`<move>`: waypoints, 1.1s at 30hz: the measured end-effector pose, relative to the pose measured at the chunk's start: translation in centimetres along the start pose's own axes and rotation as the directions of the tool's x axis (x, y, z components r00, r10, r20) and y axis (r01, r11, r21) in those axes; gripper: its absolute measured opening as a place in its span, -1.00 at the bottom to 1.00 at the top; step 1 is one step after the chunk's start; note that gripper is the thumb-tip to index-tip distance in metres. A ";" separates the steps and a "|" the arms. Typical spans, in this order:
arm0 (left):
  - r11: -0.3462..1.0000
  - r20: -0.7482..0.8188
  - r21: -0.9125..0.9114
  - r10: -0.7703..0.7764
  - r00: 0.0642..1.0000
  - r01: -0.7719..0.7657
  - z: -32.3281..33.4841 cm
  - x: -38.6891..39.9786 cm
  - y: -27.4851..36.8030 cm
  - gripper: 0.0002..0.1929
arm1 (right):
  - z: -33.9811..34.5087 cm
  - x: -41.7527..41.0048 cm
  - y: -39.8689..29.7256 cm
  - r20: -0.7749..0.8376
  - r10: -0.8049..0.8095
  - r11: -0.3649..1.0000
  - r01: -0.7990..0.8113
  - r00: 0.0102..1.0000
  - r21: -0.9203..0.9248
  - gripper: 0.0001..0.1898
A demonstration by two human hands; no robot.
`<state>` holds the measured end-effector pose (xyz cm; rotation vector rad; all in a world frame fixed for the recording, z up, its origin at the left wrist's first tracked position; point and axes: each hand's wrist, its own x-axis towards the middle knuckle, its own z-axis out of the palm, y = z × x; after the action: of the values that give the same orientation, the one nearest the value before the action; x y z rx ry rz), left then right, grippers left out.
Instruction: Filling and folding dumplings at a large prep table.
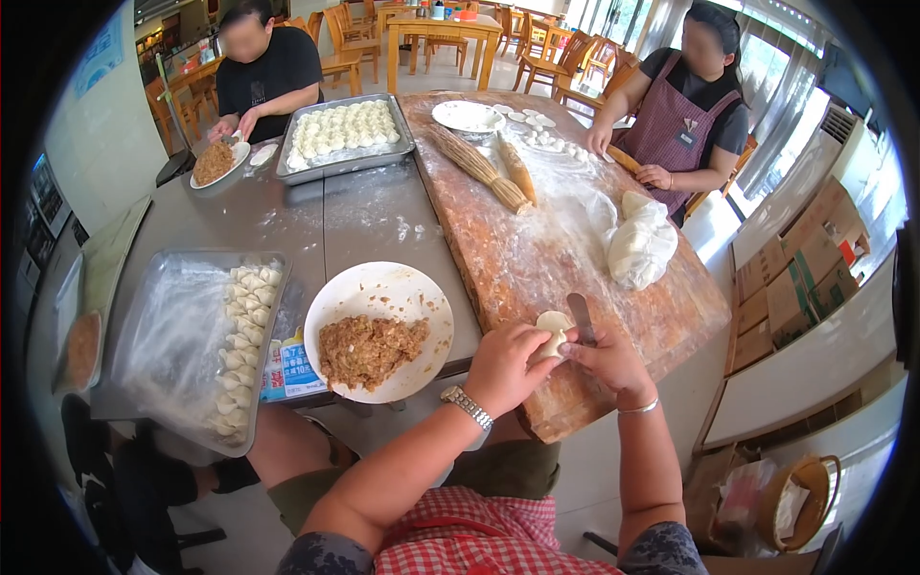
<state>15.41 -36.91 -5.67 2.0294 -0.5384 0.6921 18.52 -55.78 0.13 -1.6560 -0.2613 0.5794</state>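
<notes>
Between my two hands a pale dumpling (552, 347) is pinched over the near edge of the floury wooden board (496, 259). My left hand (509, 359) holds it from the left, fingers curled around the dough. With thumb and fingers my right hand (609, 361) touches its other side, and also grips a flat metal spatula (581, 316) whose blade points up and away. A round dough wrapper (553, 320) shows just beyond my fingers, partly hidden. Left of my hands a white bowl (424, 366) contains brown minced filling (370, 348).
A metal tray (172, 338) carries folded dumplings (248, 316) along its right side. Farther off stand a full dumpling tray (345, 167), a straw brush (474, 162) and a white plastic bag (642, 244). One person (269, 72) fills wrappers; another (683, 108) uses a rolling pin (624, 159).
</notes>
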 end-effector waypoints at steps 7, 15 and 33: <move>0.988 0.046 -0.121 -0.090 0.995 0.095 -0.5 0.0 0.5 -0.83 | -0.4 0.2 0.8 0.002 -0.044 0.999 0.044 0.999 0.001 -0.85; 0.851 0.165 -0.397 -0.301 0.939 0.343 -0.6 -0.3 0.2 -0.78 | 1.5 0.3 0.1 0.010 -0.191 0.976 0.189 0.981 0.109 -0.82; 0.618 0.077 -0.717 -0.389 0.918 0.323 -0.9 -2.3 2.5 -0.72 | 5.5 -0.9 -0.2 -0.275 -0.178 0.957 0.232 0.945 0.176 -0.81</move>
<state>11.91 -37.16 -5.19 1.2784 -0.2644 0.2431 14.94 -51.46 0.16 -1.4606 -0.1757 0.2213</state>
